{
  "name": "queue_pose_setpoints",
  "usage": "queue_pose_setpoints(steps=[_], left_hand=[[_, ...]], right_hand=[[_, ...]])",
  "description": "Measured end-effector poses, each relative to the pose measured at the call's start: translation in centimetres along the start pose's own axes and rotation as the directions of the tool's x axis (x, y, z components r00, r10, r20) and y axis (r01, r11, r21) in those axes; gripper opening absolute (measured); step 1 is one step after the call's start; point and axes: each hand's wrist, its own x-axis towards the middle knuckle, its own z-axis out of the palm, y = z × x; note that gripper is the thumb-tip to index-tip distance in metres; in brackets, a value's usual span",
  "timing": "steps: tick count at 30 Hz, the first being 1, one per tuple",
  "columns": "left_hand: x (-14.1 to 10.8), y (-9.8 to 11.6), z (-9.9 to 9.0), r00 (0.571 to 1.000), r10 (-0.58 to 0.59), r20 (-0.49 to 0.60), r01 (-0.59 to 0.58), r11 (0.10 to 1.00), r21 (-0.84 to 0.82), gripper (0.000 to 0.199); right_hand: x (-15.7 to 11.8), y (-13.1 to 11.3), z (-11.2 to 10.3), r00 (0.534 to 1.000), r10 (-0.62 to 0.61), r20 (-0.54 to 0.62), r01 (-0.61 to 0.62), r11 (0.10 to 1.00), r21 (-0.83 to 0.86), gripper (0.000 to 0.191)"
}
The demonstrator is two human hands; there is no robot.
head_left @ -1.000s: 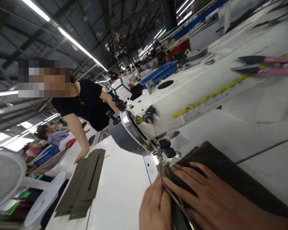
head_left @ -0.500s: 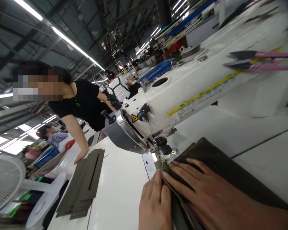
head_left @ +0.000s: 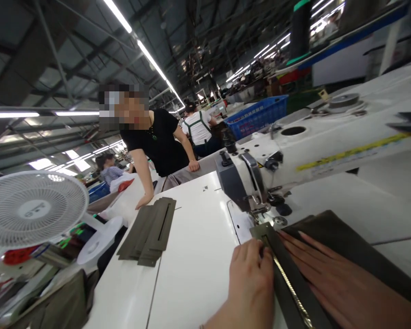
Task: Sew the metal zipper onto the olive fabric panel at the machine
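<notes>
A dark olive fabric piece [head_left: 332, 230] with a zipper strip [head_left: 287, 283] lies on the white table under the presser foot [head_left: 260, 214] of a white sewing machine [head_left: 315, 146]. My left hand [head_left: 250, 283] rests on the left edge of the zipper strip, fingertips pinching it near the foot. My right hand [head_left: 342, 283] lies flat on the fabric, fingers spread and pointing toward the needle. The picture blurs my right hand.
A stack of dark slotted fabric pieces [head_left: 150, 230] lies at the table's far left. A person in black [head_left: 157, 146] leans on the far edge. A white fan [head_left: 30, 208] stands at the left, and a blue basket [head_left: 260, 116] sits behind the machine.
The view has swung and levelled, so the machine sits further right. Both hands stay on the fabric; more of the zipper strip shows between them.
</notes>
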Motion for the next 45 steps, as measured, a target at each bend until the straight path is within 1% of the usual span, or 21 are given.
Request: queue_pose_setpoints(steps=[2,4,8,10,13,15,17,20,23,26,33,38,41,45], left_hand=[[0.4,-0.2,0.3,0.999,0.036,-0.025,-0.036,0.999,0.011,0.021],[1.1,-0.4,0.5,0.998,0.047,-0.034,-0.047,0.999,0.014,0.019],[2.6,-0.7,0.7,0.999,0.003,0.043,-0.002,0.999,-0.042,0.015],[3.0,-0.9,1.0,0.999,-0.008,0.049,0.010,0.998,-0.055,0.016],[3.1,-1.4,1.9,0.999,0.037,-0.029,-0.037,0.999,-0.032,0.021],[3.0,-1.6,2.4,0.995,0.066,-0.080,-0.067,0.998,-0.013,0.024],[3.0,-1.7,2.8,0.995,0.069,-0.079,-0.070,0.998,-0.009,0.026],[3.0,-1.7,2.9,0.999,0.045,-0.027,-0.045,0.999,-0.023,0.026],[3.0,-1.6,2.8,0.999,0.037,-0.004,-0.037,0.999,-0.029,0.026],[2.9,-1.6,2.7,0.998,0.060,0.001,-0.060,0.998,-0.017,0.027],[3.2,-1.5,2.4,0.990,0.070,-0.120,-0.072,0.997,-0.013,0.027],[3.5,-1.4,2.0,0.985,0.069,-0.158,-0.069,0.998,0.008,0.029],[3.4,-1.3,1.9,0.988,0.070,-0.140,-0.069,0.998,0.016,0.030],[3.0,-1.2,2.2,0.997,0.058,-0.058,-0.058,0.998,0.003,0.028]], right_hand=[[-0.3,0.3,0.5,1.000,-0.014,0.028,0.013,1.000,0.008,0.068],[-0.7,0.8,1.1,0.999,0.016,0.052,-0.018,0.999,0.041,0.070],[-1.1,2.0,2.1,0.991,0.103,0.084,-0.114,0.983,0.141,0.072],[-0.9,2.6,2.3,0.993,0.088,0.083,-0.099,0.986,0.134,0.072],[-0.6,3.0,2.4,0.995,0.041,0.092,-0.050,0.994,0.099,0.072],[-0.7,3.2,2.6,0.992,0.049,0.113,-0.060,0.994,0.096,0.072],[-1.0,3.2,2.9,0.989,0.068,0.135,-0.084,0.989,0.123,0.071],[-1.5,3.1,3.3,0.988,0.060,0.144,-0.086,0.980,0.181,0.068],[-1.9,3.1,3.2,0.988,0.055,0.142,-0.083,0.977,0.199,0.068],[-2.0,3.2,3.1,0.987,0.072,0.145,-0.101,0.973,0.207,0.068],[-1.2,3.3,2.7,0.980,0.091,0.176,-0.131,0.964,0.233,0.065],[-0.5,3.2,1.8,0.974,0.105,0.201,-0.153,0.958,0.241,0.062],[-0.4,3.1,1.5,0.974,0.104,0.202,-0.154,0.956,0.251,0.061],[-0.5,3.2,1.5,0.976,0.101,0.192,-0.150,0.953,0.263,0.062]])
